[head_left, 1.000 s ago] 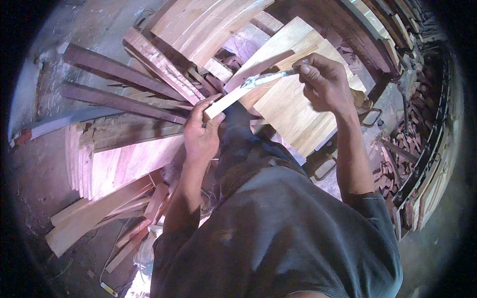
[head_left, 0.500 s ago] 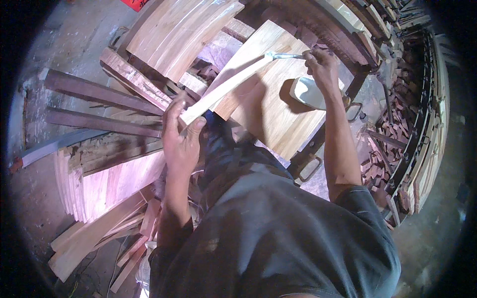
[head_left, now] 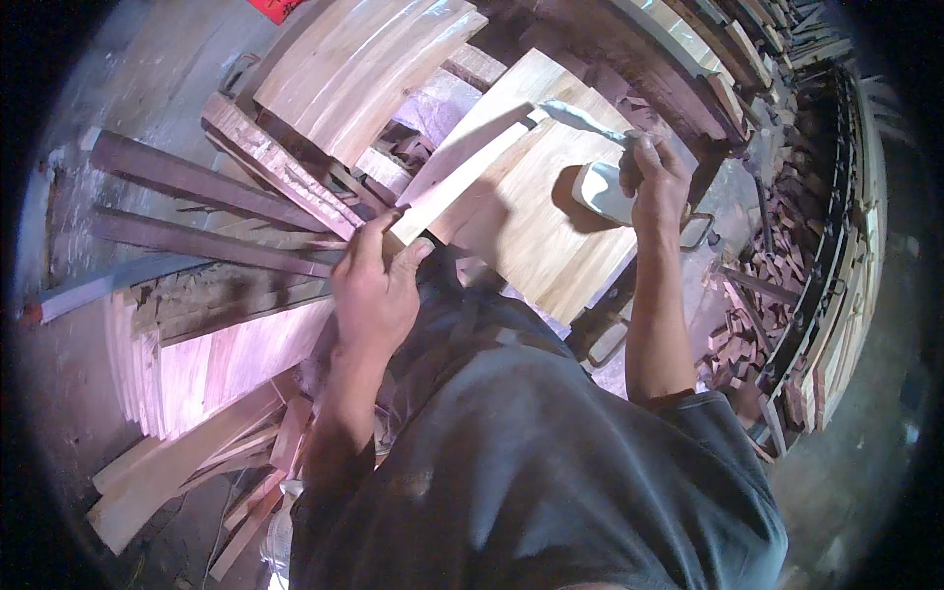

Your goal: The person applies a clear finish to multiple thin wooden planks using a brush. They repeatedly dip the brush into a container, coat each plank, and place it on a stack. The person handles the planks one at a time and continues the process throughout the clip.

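Note:
My left hand grips the near end of a long pale wooden slat, which slants up and right over a wide light plank. My right hand holds a brush with whitish bristles; its tip sits at the slat's far end. Just left of that hand, on the plank, stands a small white container.
Dark reddish boards fan out at the left. Stacked pale curved boards lie at the top, and pinkish planks at lower left. Wood scraps and curved pieces pile along the right edge.
My right hand has moved right and down from the slat toward the white container, brush tip still near the slat's far end. My left hand keeps its grip on the slat.

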`<state>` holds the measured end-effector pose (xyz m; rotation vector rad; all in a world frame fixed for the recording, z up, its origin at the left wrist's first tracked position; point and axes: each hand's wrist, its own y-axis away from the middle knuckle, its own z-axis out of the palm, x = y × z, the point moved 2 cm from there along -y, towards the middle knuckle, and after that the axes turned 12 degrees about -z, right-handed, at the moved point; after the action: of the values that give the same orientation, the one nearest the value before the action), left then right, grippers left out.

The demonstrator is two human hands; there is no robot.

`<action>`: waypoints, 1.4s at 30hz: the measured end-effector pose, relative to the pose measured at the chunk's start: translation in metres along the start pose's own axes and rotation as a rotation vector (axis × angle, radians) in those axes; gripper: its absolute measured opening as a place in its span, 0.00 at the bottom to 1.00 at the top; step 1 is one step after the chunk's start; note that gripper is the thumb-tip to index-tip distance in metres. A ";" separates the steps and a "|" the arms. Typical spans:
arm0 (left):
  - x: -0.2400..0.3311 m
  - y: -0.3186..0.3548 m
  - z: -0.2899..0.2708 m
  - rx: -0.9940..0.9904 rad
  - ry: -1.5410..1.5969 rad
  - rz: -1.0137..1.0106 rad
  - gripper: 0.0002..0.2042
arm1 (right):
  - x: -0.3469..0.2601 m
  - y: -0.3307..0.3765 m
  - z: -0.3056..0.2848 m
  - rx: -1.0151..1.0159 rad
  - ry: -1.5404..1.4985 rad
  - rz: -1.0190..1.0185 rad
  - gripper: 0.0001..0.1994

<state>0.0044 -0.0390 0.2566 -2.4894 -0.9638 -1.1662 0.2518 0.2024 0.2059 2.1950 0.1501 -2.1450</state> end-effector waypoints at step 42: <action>-0.020 -0.002 -0.011 0.141 0.039 0.225 0.20 | -0.058 0.105 0.016 -0.266 -0.093 -0.021 0.13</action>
<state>-0.0128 -0.0518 0.2488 -2.3803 -0.7075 -1.0349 0.2468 0.0953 0.2613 1.9517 0.4273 -2.0928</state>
